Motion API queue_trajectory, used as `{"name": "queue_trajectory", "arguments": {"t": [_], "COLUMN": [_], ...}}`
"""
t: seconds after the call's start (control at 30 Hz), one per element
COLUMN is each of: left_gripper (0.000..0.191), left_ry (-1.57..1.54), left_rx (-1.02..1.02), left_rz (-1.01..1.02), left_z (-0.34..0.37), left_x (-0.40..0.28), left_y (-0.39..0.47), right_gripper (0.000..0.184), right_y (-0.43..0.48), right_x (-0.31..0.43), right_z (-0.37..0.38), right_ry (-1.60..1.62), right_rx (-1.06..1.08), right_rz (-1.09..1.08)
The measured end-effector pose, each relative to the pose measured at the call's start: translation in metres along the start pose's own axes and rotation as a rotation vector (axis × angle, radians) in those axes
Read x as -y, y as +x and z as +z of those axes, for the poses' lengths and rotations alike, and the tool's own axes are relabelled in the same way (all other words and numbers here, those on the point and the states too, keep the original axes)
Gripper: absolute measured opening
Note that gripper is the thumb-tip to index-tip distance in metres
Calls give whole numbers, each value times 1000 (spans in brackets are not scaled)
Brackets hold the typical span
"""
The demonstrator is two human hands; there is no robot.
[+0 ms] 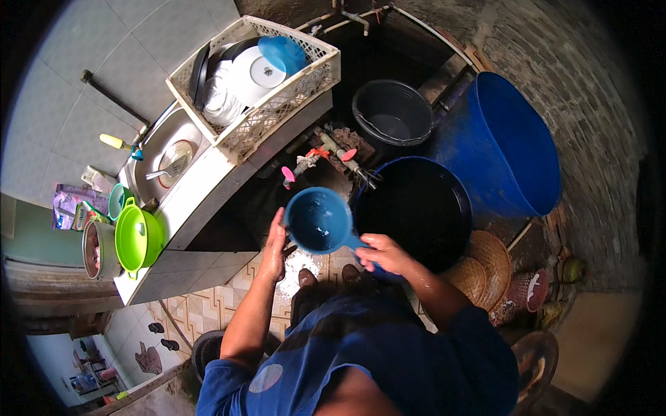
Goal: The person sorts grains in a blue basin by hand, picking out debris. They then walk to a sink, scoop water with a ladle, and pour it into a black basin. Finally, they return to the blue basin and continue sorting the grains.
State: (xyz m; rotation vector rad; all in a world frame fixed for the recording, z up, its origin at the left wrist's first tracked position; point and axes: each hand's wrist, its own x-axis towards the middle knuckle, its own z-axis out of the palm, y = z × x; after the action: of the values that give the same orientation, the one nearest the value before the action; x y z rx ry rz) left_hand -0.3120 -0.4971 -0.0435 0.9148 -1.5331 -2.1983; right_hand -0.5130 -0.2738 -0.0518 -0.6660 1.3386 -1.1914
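A blue plastic water dipper is held level in front of my body, with bright glints on its inside. My right hand is closed around its short handle. On the opposite side, my left hand holds the bowl by its rim, its lower fingers partly hidden beneath. Just right of the dipper stands a large round blue tub of dark water. Above the dipper, a pipe tap with a pink handle points down, and a second tap with a pink handle reaches over the tub's edge.
A white plastic crate of dishes sits on the tiled counter. Beside the sink are a green colander and a metal pot. A black basin, a blue barrel and woven baskets stand around the tub.
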Motion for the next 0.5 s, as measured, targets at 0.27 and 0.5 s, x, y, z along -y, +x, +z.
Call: {"name": "queue_trajectory", "arguments": {"t": [0.27,0.5], "left_gripper": [37,25], "left_ry": [266,398], "left_rx": [-81,-193], "left_rz": [-186,-237], "left_z": [-26,-69], "left_x": [73,110], "left_y": [1,-20], "right_gripper": [20,23], "right_y": [-97,-85], "right_x": [-47,-114], "right_z": [-73,-102], "right_ry": [-281,-1236], "right_rx": [-800,-856], "right_rz": [187,580]}}
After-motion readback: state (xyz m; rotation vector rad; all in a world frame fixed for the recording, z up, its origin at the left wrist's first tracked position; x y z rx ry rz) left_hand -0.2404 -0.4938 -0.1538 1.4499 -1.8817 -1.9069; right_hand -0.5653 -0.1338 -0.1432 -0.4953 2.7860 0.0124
